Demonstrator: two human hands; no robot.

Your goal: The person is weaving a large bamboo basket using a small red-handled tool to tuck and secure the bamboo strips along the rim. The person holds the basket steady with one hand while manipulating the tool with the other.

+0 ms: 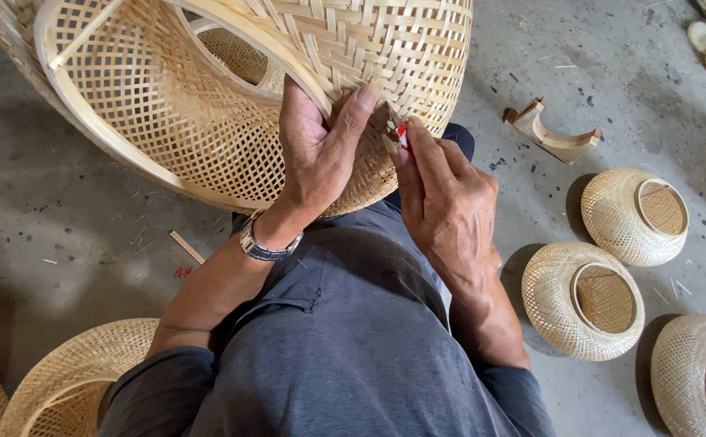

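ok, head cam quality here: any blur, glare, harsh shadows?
Head view: sharp on the left hand, right hand and large woven basket; light soft, no glare; small baskets cast soft shadows leftward on the concrete floor; edges bend slightly.

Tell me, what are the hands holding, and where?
The left hand grips the big woven basket at its woven wall. The right hand pinches a small red-and-white tool near its tip.

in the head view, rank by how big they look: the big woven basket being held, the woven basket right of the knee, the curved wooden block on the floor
1. big woven basket, though nearest the camera
2. smaller woven basket
3. curved wooden block
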